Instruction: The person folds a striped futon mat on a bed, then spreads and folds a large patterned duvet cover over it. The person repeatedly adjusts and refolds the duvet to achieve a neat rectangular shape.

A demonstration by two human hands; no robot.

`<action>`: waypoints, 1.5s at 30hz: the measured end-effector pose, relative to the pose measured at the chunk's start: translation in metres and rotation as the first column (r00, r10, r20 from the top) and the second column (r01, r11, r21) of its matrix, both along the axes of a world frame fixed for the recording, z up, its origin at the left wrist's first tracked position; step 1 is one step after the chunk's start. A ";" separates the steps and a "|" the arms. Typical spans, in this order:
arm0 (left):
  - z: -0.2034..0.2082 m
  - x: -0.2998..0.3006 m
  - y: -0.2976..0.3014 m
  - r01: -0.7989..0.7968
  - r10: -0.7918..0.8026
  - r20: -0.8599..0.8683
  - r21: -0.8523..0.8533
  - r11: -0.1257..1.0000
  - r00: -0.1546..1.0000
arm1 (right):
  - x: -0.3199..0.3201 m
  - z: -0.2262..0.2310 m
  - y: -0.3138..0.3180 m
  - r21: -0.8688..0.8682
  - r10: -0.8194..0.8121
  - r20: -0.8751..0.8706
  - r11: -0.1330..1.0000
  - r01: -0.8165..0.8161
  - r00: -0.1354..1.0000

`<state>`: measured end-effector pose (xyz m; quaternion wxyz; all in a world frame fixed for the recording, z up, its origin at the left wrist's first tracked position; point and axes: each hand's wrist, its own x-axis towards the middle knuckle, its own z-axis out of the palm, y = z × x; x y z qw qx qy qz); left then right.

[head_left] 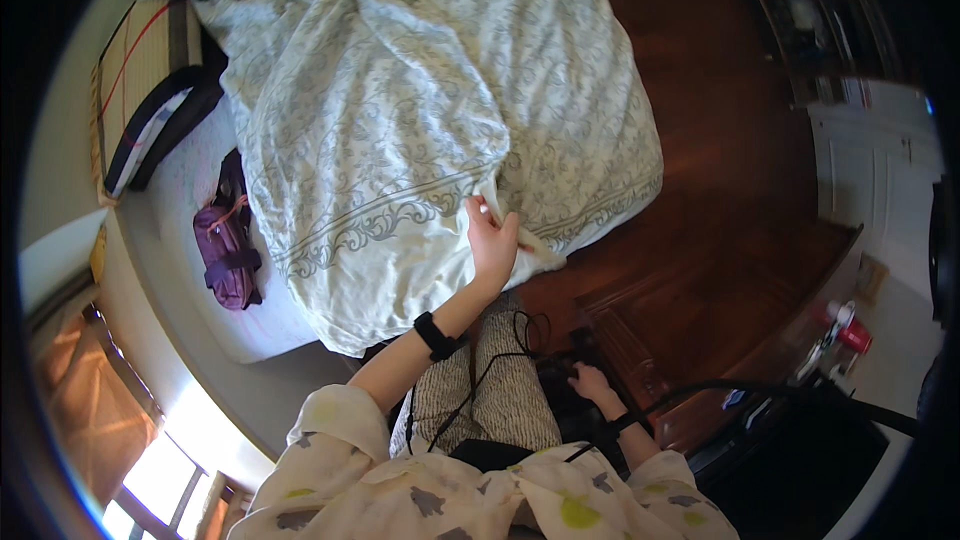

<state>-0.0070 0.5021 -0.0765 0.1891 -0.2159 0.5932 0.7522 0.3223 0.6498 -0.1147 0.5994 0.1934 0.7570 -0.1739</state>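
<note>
Head view: your left hand [492, 240] pinches the lower edge of the pale patterned duvet [400, 130], fingers pressed together on a fold of cloth near its corner, wrist raised above your lap. The duvet lies rumpled across the bed [175, 230], its right side hanging over the bed edge above the dark wooden floor [730, 140]. Your right hand [590, 380] rests low beside your knee on something dark; whether its fingers are curled or spread cannot be told. A likely fault: the small pinch may slip, or a pull may drag the overhang onto the floor. A purple bag [228, 250] sits just beside the duvet's left edge and could snag. Open room lies over the floor, right of the bed.
</note>
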 end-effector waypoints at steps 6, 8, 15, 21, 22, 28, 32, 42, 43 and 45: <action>-0.056 0.044 0.043 0.579 -0.679 0.064 -0.584 0.568 0.731 | -0.062 -0.030 -0.034 -0.178 -0.498 -0.704 0.814 0.553 0.507; -0.067 0.058 0.044 0.562 -0.687 -0.041 -0.540 0.626 0.726 | -0.103 -0.037 -0.050 -0.428 -0.737 -0.608 0.617 0.661 0.295; -0.042 0.062 -0.158 -0.201 -0.493 -0.099 -0.967 -0.157 0.864 | -0.199 -0.058 -0.077 -0.309 -0.555 -0.821 0.631 0.712 0.135; -0.063 0.027 -0.323 0.106 0.127 0.175 -0.899 0.424 0.976 | -0.193 -0.069 -0.048 -0.364 -0.643 -0.712 0.680 0.636 0.280; -0.069 0.026 -0.330 0.041 0.099 0.113 -0.837 0.546 0.989 | -0.190 -0.068 -0.047 -0.482 -0.742 -0.625 0.611 0.627 0.242; -0.064 0.035 -0.336 -0.193 0.186 -0.066 -0.520 0.832 0.980 | -0.187 -0.051 -0.053 -0.645 -0.869 -0.481 0.441 0.624 0.116; -0.038 0.046 -0.358 -0.165 0.128 -0.133 -0.318 0.934 0.983 | -0.184 -0.044 -0.043 -0.675 -0.938 -0.273 0.345 0.653 0.213; -0.096 0.061 -0.389 -0.213 0.320 0.226 -0.396 0.893 0.920 | -0.195 -0.093 -0.071 -0.024 -0.380 -0.655 0.874 0.485 0.653; -0.092 0.066 -0.390 -0.187 0.267 0.244 -0.304 0.934 0.932 | -0.190 -0.095 -0.074 -0.010 -0.378 -0.621 0.879 0.476 0.687; -0.081 0.081 -0.387 0.099 0.024 0.401 -0.285 0.954 0.916 | -0.178 -0.096 -0.070 0.082 -0.382 -0.604 0.843 0.531 0.699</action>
